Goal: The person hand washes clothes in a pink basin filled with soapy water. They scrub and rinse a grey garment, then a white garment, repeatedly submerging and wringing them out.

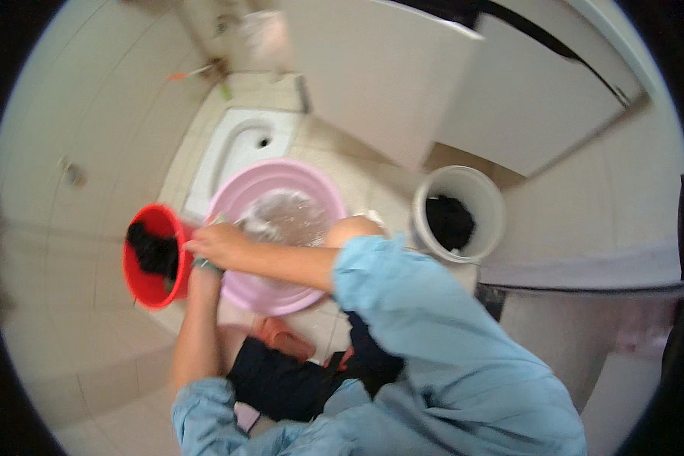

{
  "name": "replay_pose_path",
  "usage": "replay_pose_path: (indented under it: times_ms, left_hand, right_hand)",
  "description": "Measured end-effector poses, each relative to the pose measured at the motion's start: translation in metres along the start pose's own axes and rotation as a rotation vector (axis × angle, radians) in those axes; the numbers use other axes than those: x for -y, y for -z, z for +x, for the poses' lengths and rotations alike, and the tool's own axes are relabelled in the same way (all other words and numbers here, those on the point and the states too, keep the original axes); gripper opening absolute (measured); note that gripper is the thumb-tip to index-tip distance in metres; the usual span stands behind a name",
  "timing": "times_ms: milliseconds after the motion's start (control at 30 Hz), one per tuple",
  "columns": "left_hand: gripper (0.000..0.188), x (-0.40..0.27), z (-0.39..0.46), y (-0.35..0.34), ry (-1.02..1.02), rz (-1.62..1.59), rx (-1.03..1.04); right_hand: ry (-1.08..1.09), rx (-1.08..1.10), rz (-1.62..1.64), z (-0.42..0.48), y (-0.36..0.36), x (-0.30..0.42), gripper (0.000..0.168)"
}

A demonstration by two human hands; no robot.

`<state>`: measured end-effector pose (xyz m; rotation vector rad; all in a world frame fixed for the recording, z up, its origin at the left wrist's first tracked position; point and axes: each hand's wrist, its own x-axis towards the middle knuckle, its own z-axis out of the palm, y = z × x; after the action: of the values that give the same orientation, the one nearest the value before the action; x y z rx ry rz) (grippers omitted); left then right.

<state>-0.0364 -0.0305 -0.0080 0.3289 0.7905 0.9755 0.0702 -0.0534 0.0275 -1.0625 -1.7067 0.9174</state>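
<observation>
Over the left rim of a pink plastic basin [283,309], my right hand [219,245] lies across my left hand, close to its wrist [206,280], which wears a dark band [208,264]. The right hand mostly hides the left one, and blur hides what either holds. Cloudy, bubbly water [296,219] fills part of the basin, with a pale greyish cloth-like item [259,228] in it beside my hands. Just left stands a red bucket [153,296] with dark cloth [154,251] inside. Both my light-blue sleeves are pushed up.
A white squat toilet [214,165] is set in the floor behind the basin. At right stands a whitish bucket [490,211] holding black cloth [449,222]. White panels [387,74] rise beyond it. An orange-red slipper [285,339] is near the basin; a tiled wall [91,137] borders the left.
</observation>
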Motion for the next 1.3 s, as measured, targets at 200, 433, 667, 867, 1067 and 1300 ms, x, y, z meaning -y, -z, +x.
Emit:
replay_pose_path:
  times_ms: [200,433,667,867,1067,1300]
  left_hand:
    - [0.034,0.033,0.041,0.000,0.066,-0.010,-0.179]
    - [0.036,0.007,-0.002,-0.007,0.090,-0.052,0.036]
    - [0.026,0.019,0.012,-0.022,0.019,-0.168,-0.095]
    - [0.022,0.016,0.008,-0.012,0.045,-0.053,-0.253]
    - [0.027,0.002,-0.016,-0.054,-0.030,0.123,-0.013]
    - [0.034,-0.018,-0.010,-0.021,-0.358,0.649,-0.118]
  right_hand:
    - [-0.267,-0.047,-0.294,0.010,0.034,-0.037,0.034]
    - [0.138,0.034,-0.416,-0.012,0.007,0.027,0.035]
    - [-0.047,0.046,-0.686,0.027,0.028,-0.025,0.032]
    - [0.100,0.091,-0.652,0.012,0.024,-0.005,0.032]
    - [-0.191,-0.102,-0.195,0.028,0.048,-0.030,0.040]
    - [-0.306,0.013,0.037,0.025,0.061,-0.036,0.039]
